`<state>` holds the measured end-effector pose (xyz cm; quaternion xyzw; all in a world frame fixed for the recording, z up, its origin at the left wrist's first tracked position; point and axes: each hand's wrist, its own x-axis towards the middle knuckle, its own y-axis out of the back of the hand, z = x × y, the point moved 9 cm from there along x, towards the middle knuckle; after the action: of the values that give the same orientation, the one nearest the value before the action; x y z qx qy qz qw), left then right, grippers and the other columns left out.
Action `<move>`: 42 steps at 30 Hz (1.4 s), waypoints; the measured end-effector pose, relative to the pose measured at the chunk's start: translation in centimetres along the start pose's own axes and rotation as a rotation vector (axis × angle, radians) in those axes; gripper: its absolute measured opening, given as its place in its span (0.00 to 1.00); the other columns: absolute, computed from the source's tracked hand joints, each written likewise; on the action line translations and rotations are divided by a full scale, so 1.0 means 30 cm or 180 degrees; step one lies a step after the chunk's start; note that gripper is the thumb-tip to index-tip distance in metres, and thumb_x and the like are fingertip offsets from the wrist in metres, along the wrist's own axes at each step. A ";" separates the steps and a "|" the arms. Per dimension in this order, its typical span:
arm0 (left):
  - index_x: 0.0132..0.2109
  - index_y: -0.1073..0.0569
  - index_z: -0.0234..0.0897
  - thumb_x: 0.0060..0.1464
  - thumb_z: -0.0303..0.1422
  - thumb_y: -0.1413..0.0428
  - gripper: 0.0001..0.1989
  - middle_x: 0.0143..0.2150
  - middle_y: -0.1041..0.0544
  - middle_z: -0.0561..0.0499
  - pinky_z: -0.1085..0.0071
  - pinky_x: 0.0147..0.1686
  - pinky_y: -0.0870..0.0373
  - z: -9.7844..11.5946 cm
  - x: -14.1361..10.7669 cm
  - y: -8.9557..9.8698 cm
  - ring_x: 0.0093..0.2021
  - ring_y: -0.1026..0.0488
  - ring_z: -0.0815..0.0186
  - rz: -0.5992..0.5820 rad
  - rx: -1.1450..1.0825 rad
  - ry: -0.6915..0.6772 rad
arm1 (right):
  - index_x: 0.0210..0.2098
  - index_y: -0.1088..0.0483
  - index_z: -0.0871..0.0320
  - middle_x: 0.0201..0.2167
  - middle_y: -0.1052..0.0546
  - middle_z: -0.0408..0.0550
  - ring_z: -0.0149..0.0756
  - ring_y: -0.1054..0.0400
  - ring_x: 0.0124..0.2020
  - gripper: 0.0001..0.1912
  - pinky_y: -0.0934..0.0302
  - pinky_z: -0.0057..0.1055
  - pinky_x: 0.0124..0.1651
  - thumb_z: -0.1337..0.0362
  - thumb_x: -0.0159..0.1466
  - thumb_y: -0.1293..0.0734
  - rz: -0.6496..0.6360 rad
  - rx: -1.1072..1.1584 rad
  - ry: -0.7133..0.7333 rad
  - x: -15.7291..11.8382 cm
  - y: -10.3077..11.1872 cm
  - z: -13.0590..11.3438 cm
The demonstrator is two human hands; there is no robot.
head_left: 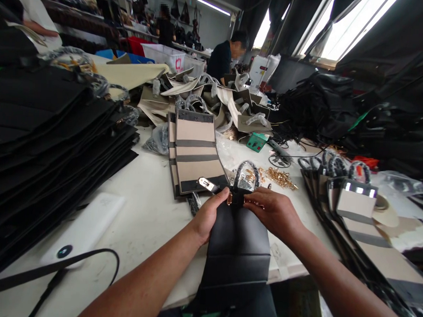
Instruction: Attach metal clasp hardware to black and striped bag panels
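Note:
A black bag panel (238,244) hangs over the table's front edge towards me, its plastic-wrapped handle (248,165) standing up at the far end. My left hand (209,217) is closed on the panel's left edge, thumb on top beside a gold-coloured fitting (230,198). A strap with a shiny metal plate (206,184) sticks out to the left, just past that thumb. On the other side of the handle, my right hand (275,209) pinches small gold-coloured metal hardware (259,205) against or close to the panel; its exact shape is partly hidden by the fingers.
Stacked black panels (59,124) fill the left side, near a white power bank (84,227) with a cable. Beige-lined bag panels (198,151) lie ahead; more (361,216) stand at right. Loose gold hardware (280,178) is scattered beyond my right hand. A co-worker (221,58) bends at the back.

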<state>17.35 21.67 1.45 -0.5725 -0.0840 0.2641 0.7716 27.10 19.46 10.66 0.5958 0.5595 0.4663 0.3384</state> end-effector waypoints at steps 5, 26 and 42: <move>0.58 0.24 0.28 0.63 0.40 0.43 0.22 0.48 0.17 0.38 0.55 0.60 0.31 0.000 0.005 0.016 0.51 0.20 0.48 0.0041 -0.0036 -0.0018 | 0.39 0.20 0.50 0.33 0.23 0.43 0.35 0.27 0.34 0.06 0.43 0.29 0.34 0.65 0.67 0.31 0.0027 -0.0457 -0.0085 -0.002 -0.028 -0.001; 0.54 0.21 0.28 0.63 0.41 0.44 0.22 0.43 0.16 0.39 0.56 0.55 0.28 -0.022 0.014 0.033 0.47 0.19 0.49 0.0149 -0.0222 0.0269 | 0.40 0.25 0.56 0.34 0.25 0.46 0.35 0.29 0.36 0.10 0.44 0.29 0.37 0.73 0.66 0.37 -0.0575 -0.0887 0.0466 0.008 -0.072 -0.019; 0.52 0.21 0.26 0.63 0.44 0.45 0.24 0.40 0.16 0.37 0.56 0.53 0.26 -0.047 0.015 0.035 0.44 0.18 0.49 0.0240 -0.0273 0.0486 | 0.43 0.24 0.54 0.34 0.23 0.46 0.36 0.27 0.36 0.11 0.44 0.29 0.36 0.65 0.73 0.39 -0.0847 -0.0971 0.0230 -0.015 -0.087 0.007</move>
<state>18.01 20.91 -0.08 -0.6262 -0.0146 0.2447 0.7401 26.42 19.43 8.11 0.4414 0.5680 0.5179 0.4630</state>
